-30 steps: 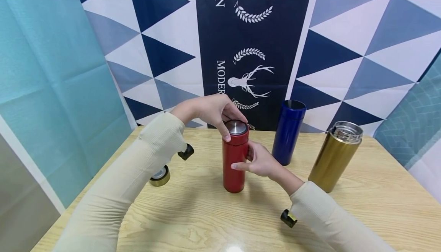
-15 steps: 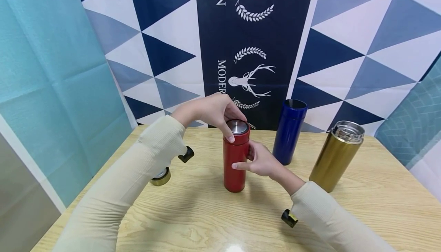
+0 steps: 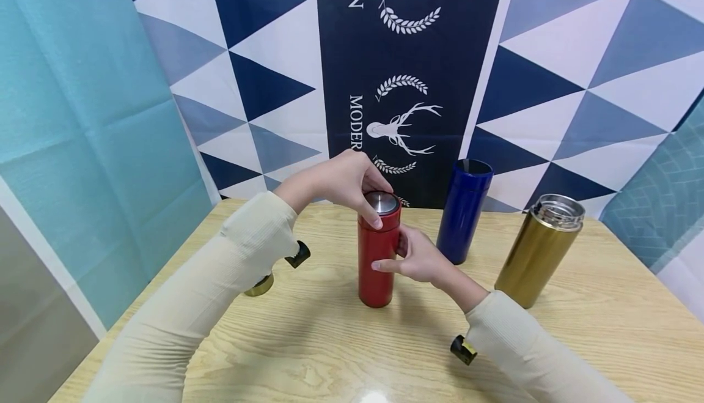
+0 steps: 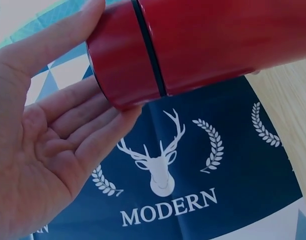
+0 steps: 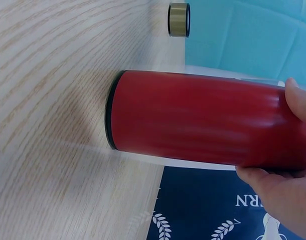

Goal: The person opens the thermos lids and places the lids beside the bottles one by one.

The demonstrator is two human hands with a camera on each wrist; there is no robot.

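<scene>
A red vacuum flask (image 3: 376,284) stands upright on the wooden table. Its lid (image 3: 382,201) has a silvery top and is seated on the body, with a dark seam between them in the left wrist view. From above, my left hand (image 3: 342,178) pinches the lid between thumb and fingers. Lower down, my right hand (image 3: 419,258) grips the flask's body from the right, thumb across the front. The right wrist view shows the dark base of the flask on the wood and the right hand (image 5: 288,195) round the upper body; some fingers are hidden behind it.
A blue flask (image 3: 464,216) without a lid stands behind on the right. Farther right is a gold flask (image 3: 530,262), its steel neck bare. A gold lid (image 3: 263,286) lies at the left, partly hidden by the left sleeve. A patterned cloth (image 3: 280,73) hangs behind the table.
My left thumb has shifted slightly rightward along the front of the lid. The right hand keeps its hold, and the flask stays in place.
</scene>
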